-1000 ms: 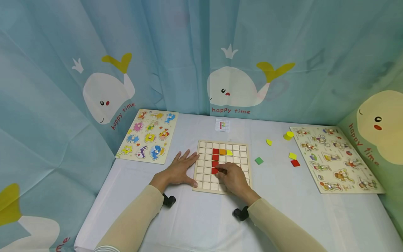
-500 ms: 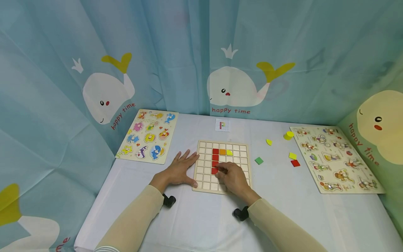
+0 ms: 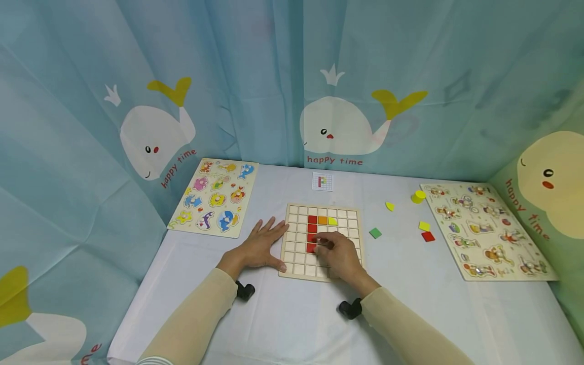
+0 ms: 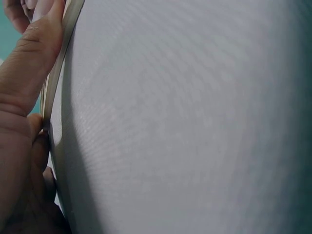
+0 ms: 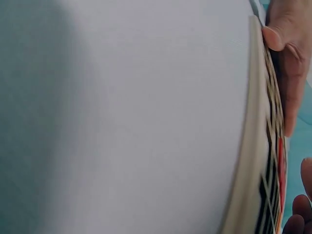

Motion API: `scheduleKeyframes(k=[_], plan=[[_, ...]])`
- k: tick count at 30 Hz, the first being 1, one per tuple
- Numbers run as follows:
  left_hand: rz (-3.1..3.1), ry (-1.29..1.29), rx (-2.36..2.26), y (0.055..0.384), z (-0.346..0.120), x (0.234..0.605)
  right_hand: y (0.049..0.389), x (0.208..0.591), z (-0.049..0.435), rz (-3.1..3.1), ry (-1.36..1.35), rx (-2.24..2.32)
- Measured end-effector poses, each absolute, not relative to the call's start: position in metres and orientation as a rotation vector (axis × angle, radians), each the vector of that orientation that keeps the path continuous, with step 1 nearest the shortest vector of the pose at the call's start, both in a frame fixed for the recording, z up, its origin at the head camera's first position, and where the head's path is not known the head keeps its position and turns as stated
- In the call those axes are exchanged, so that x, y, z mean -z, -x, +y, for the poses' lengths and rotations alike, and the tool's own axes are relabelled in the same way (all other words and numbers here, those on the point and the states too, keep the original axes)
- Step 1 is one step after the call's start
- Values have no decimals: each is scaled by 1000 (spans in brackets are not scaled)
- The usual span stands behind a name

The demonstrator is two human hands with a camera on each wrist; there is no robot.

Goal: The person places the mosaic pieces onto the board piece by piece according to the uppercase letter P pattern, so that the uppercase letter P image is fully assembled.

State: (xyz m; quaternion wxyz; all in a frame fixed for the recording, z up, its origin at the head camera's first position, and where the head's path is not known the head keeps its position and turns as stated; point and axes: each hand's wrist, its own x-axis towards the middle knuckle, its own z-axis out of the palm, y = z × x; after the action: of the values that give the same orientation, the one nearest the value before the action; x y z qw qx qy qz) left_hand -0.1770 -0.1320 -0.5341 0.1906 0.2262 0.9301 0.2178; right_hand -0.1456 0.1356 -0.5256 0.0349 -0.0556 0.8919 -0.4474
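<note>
A wooden grid board (image 3: pixel 295 256) lies flat on the table in the head view. A column of several red tiles (image 3: pixel 312 228) sits in its cells, with an orange tile (image 3: pixel 322 220) and a yellow tile (image 3: pixel 332 221) beside the top one. My left hand (image 3: pixel 257 247) rests spread at the board's left edge, its thumb on the near left corner. Over the board's middle, my right hand (image 3: pixel 339 256) has its thumb and forefinger bent and apart, right by the lower red tiles. No piece shows between them. The right wrist view catches only its fingertips (image 5: pixel 302 207).
A small pattern card (image 3: pixel 322 181) lies behind the board. To the right are a green tile (image 3: pixel 375 233), yellow quarter-round piece (image 3: pixel 390 206), yellow tile (image 3: pixel 424 226), red tile (image 3: pixel 428 236) and yellow cylinder (image 3: pixel 418 196). Picture puzzles flank the table, left (image 3: pixel 213 197) and right (image 3: pixel 485 233).
My right hand has risen slightly off the lower red tiles, and the gap between thumb and forefinger has widened. My left hand stays where it was.
</note>
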Motion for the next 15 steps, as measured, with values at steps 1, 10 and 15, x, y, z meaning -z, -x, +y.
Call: scheduleKeyframes(k=[1, 10, 15], plan=[[2613, -633, -611, 177, -132, 534, 146, 525, 137, 2742, 168, 1377], [2615, -633, -618, 177, -132, 533, 154, 506, 164, 2727, 89, 1432], [2614, -620, -610, 177, -132, 534, 159, 501, 194, 2774, 66, 1453]])
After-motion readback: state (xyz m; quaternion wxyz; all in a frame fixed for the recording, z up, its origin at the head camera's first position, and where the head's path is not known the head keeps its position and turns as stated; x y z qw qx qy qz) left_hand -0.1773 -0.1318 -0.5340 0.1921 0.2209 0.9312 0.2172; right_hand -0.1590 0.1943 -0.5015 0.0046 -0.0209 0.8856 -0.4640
